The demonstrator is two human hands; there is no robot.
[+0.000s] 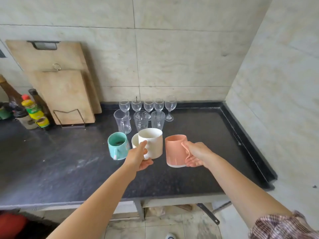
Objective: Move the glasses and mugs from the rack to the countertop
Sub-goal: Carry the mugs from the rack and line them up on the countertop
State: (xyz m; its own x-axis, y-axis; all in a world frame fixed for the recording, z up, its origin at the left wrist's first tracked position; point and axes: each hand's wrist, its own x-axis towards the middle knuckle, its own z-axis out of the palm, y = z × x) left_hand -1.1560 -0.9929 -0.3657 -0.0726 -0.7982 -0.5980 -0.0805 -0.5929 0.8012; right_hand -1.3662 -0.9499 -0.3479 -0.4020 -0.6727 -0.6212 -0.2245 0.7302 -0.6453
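Both hands extended over the dark desk (51, 161), each carrying 1 mug

Left hand (139, 158): fingers curled closed around the handle side of a white mug (151, 142), thumb on top near the rim. Mug upright, held above the desk surface; whether its base touches the desk cannot be told. A second white mug (135, 141) shows partly behind it, mostly hidden

Right hand (196, 155): fingers wrapped closed through the handle of a pink mug (175, 150). Mug upright, pale unglazed band at the base, just right of the white mug, not touching it

On the desk already: teal mug (118, 146) standing just left of the white mugs, handle facing the camera. Behind these, a row of 3 clear glass mugs (122, 121), and behind that, by the wall, a row of 5 stemmed wine glasses (170, 107), all upright

Left background: 2 wooden cutting boards (63, 94) leaning on the tiled wall in a wire stand, sauce bottles (34, 111) beside them

Rack not in view

Right sleeve (283, 226) patterned, at lower right corner
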